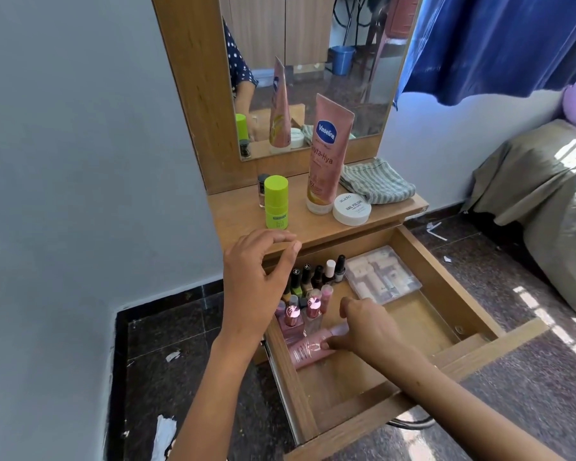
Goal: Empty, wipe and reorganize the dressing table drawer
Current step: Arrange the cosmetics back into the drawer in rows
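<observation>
The wooden drawer (446, 294) of the dressing table stands pulled out. At its back left, several nail polish bottles (316, 274) stand upright, with pink-capped bottles (300, 314) in front of them. A clear plastic box (384, 274) lies at the back right. My right hand (363, 331) holds a pink tube (308, 352) lying on its side against the drawer's left wall. My left hand (256, 277) hovers above the drawer's back left corner, fingers loosely curled, holding nothing.
On the tabletop (240, 214) stand a green-capped bottle (276, 201), a small dark bottle (262, 189), a tall pink Vaseline tube (326, 154), a white nail polish remover jar (352, 209) and a folded striped cloth (376, 181). A bed (546, 201) lies to the right.
</observation>
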A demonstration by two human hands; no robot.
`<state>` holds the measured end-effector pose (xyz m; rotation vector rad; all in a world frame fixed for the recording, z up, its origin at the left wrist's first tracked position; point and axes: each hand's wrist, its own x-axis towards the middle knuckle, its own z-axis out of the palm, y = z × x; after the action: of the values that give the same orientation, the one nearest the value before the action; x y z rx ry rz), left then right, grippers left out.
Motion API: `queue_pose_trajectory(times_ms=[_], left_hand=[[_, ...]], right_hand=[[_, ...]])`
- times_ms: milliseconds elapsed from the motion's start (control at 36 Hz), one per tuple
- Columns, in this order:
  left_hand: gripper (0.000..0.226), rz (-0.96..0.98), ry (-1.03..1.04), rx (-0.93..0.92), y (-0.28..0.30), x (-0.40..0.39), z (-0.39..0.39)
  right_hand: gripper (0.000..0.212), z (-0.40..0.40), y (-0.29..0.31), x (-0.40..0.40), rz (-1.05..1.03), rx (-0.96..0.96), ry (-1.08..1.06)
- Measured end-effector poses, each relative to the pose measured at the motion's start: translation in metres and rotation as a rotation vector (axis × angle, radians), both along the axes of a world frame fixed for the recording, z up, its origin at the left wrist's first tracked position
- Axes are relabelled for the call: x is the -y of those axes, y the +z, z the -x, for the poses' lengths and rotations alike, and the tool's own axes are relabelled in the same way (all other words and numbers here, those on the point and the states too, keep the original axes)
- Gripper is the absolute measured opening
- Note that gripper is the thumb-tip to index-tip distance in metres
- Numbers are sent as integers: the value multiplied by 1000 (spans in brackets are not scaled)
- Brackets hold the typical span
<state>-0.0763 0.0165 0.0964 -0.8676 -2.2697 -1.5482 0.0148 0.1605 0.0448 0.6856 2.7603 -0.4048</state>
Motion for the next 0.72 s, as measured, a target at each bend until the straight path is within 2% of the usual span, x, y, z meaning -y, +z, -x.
queue_pose_trajectory(times_ms=[139, 250, 361, 500, 639, 722], left_hand=[[14, 14, 49, -18, -3, 2, 2], [20, -13, 140, -39, -5, 1, 5], [41, -23, 223, -25, -3, -4, 16], [68, 102, 212, 61, -6, -16, 46], [59, 109, 203, 66, -12, -28, 65], [50, 68, 225, 66, -14, -32, 70]], right_hand=[[55, 0, 18, -6, -101, 13, 33], [47, 3, 39, -16, -111, -106, -1], [30, 11, 55, -22, -16, -304, -21], [20, 26, 64, -21, 111, -523, -30], [17, 38, 61, -22, 265, -688, -58], [24, 43, 60, -25, 363, -763, -51]])
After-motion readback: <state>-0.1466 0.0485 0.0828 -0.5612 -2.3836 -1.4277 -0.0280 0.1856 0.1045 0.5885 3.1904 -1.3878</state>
